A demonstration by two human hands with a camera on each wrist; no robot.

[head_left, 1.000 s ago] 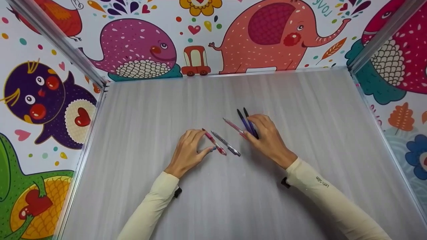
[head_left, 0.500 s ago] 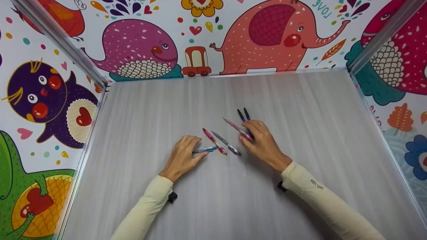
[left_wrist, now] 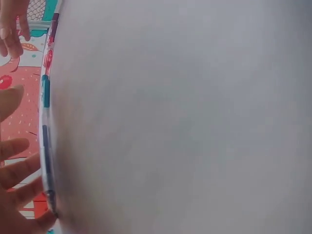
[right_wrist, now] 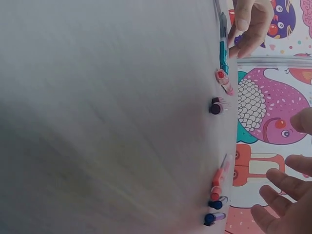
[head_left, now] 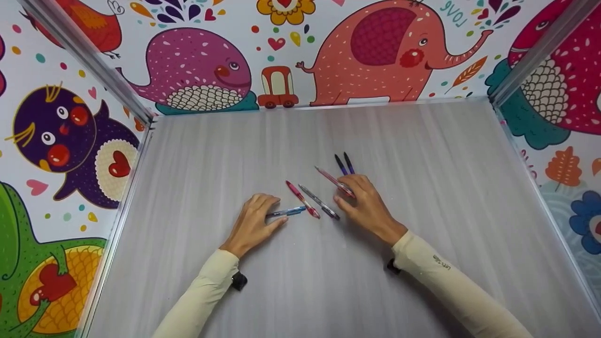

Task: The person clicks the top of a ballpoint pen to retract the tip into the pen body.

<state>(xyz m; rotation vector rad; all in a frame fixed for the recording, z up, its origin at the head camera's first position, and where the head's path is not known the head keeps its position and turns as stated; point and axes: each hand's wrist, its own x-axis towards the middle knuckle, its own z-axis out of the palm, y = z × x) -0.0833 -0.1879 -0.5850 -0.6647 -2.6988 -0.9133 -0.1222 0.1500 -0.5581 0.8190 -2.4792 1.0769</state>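
Observation:
My left hand (head_left: 261, 215) lies flat on the table, thumb and forefinger either side of the near end of a blue pen (head_left: 288, 211), touching it loosely. In the left wrist view the blue pen (left_wrist: 45, 131) lies beside straight, spread fingers (left_wrist: 17, 163). My right hand (head_left: 360, 199) rests with relaxed fingers over the near ends of a pink pen (head_left: 334, 181) and two dark blue pens (head_left: 344, 164). Between the hands lie a red pen (head_left: 303, 199) and a grey pen (head_left: 319, 202). The right wrist view shows the pink pen (right_wrist: 218, 179) and my spread fingers (right_wrist: 280, 187).
The grey table (head_left: 300, 281) is walled on three sides by panels with cartoon animals (head_left: 197, 70), joined by metal corner posts (head_left: 89, 61). Both arms wear cream sleeves (head_left: 450, 281).
Both hands have drawn back toward me. The left hand slid off the red pen and uncovered the blue pen; the right hand slid down the dark pens. The pens stayed put.

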